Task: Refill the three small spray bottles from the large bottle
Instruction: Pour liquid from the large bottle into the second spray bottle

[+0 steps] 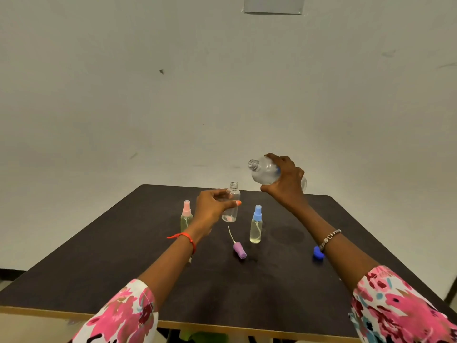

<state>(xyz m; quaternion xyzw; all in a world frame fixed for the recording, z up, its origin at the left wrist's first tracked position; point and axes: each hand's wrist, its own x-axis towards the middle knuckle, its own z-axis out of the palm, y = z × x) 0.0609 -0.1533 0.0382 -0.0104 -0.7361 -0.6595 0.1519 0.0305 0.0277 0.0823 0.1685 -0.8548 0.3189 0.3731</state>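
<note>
An uncapped small bottle (231, 204) is gripped by the left hand (214, 206); the large bottle (265, 173) is held tilted by the right hand (286, 180), above and just right of it.

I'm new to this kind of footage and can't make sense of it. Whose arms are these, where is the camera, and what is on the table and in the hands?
No machine here: a person works with bare hands, and the single picture comes from a camera worn on their head, looking forward and down. The left hand holds a small open bottle with its spray top off. The right hand holds the large bottle tilted, its open neck turned leftward. On the dark table stand a pink-topped spray bottle and a blue-topped spray bottle. A purple spray top with its tube lies nearer the camera, and a blue cap lies to the right.
</note>
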